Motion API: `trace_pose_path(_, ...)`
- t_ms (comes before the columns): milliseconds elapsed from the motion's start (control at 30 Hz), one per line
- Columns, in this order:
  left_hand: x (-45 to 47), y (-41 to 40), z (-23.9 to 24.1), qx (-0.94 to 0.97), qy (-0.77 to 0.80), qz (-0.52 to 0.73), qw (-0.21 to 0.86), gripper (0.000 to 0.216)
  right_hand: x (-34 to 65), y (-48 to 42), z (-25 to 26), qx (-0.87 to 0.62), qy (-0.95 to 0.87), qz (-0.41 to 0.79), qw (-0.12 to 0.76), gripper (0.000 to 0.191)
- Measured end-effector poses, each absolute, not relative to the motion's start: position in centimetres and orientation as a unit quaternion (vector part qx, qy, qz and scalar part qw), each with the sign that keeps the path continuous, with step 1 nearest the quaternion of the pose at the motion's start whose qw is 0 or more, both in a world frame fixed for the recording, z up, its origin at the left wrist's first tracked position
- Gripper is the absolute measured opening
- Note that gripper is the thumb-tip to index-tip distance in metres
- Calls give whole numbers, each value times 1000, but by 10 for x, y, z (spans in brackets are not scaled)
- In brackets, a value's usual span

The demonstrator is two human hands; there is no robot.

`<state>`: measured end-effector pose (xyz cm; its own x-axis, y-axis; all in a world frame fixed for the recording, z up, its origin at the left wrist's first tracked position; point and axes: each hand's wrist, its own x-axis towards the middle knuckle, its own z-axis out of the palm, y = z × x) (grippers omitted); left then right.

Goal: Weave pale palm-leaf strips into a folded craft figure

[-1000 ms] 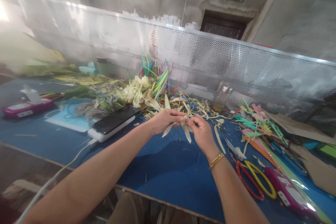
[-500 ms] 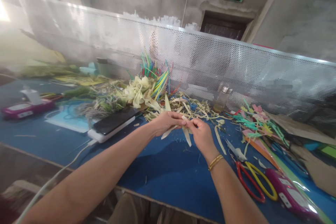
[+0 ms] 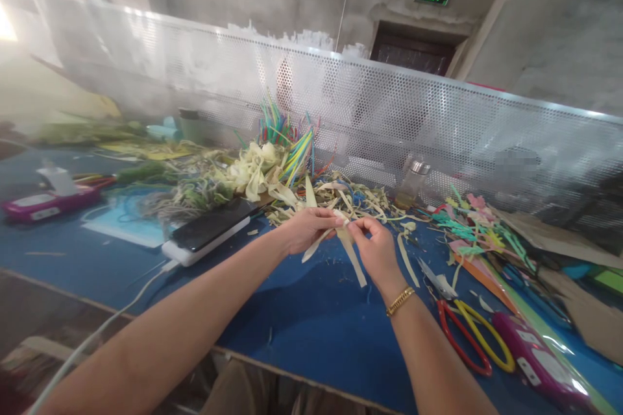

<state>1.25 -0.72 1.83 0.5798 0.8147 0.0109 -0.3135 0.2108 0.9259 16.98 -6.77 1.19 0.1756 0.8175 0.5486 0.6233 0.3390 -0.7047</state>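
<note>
Pale, flat husk-like strips [image 3: 351, 255] hang down from between my two hands, above the blue tabletop. My left hand [image 3: 310, 229] is closed, thumb and fingers pinching the strips where they cross. My right hand [image 3: 374, 244], with a gold bracelet at the wrist, pinches the same strips from the other side. The fingertips of both hands nearly meet at a small pale fold. Just behind them lies a heap of dry strips [image 3: 341, 194], with one broad pale strip [image 3: 310, 193] standing up near my left hand.
Scissors [image 3: 467, 331] with red and yellow handles lie at the right, beside a purple power strip [image 3: 535, 356]. A phone [image 3: 214, 227] on a white block sits left. A glass bottle [image 3: 411, 183] stands before the perforated metal panel [image 3: 389, 104]. Colourful paper pieces [image 3: 479, 224] lie right.
The hanging strip has come out longer and lower between my hands. My right hand has shifted slightly right, so the fingertips are a little farther apart.
</note>
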Motion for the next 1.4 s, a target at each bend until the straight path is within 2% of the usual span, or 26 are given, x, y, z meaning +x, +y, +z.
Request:
trace_pose_path(233,12,-7,18,486,263,392,735,20,169,-70,15,-587,-633,26,503,24)
trace_pose_path(433,12,-7,17,490,234,413,731,22,164,-74,18,-533,-663,61,522,25)
trace_pose_path(533,14,-10,18,485,225,426,730,25,160,-75,17,-543,-683,6,488,33)
trace_pose_path(667,17,-13,16,505,204,418,727,25,159,-73,15,-550,-689,-47,469,24)
trace_pose_path(767,18,-14,15,515,205,408,726,25,160,-71,12,-541,-686,-36,486,16)
trace_pose_path(1000,15,-13,18,483,279,436,706,25,166,-65,9,-545,-659,7,518,11)
trace_pose_path(1167,14,-9,19,447,276,489,697,25,168,-65,10,-548,-657,48,515,12)
trace_pose_path(1400,20,-16,18,500,244,467,687,28,160,-68,9,-517,-668,97,526,13)
